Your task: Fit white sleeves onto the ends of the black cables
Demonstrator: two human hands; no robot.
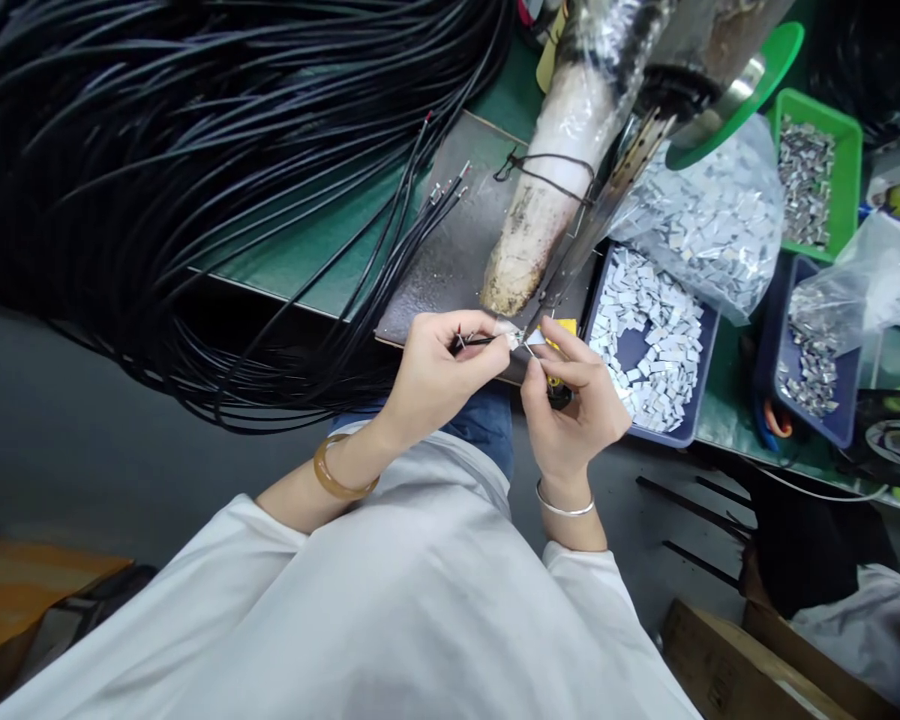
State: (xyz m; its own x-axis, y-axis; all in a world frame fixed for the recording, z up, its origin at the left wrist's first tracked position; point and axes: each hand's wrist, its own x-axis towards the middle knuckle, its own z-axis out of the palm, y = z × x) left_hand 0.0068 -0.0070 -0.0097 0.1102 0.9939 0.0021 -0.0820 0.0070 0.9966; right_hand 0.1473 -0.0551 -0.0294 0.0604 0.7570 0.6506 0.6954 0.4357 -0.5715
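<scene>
My left hand (450, 365) pinches the end of a black cable near the front edge of a dark board (450, 250). My right hand (576, 400) is just to the right, with thumb and fingers closed on a small whitish piece (534, 340) by the cable end. The fingertips of both hands nearly meet under the tip of a metal arm (592, 230). Beside that arm hangs a plastic-wrapped tube (540, 200) tied with dark string. Several black cables with bare ends (446, 190) lie on the board.
A large bundle of black cables (195, 150) covers the left of the green table (292, 270). On the right are a blue tray (694, 400) of small white pieces, a filled plastic bag (712, 210), a green bin (847, 180) and another blue tray (836, 425). A person's sleeve (862, 620) shows lower right.
</scene>
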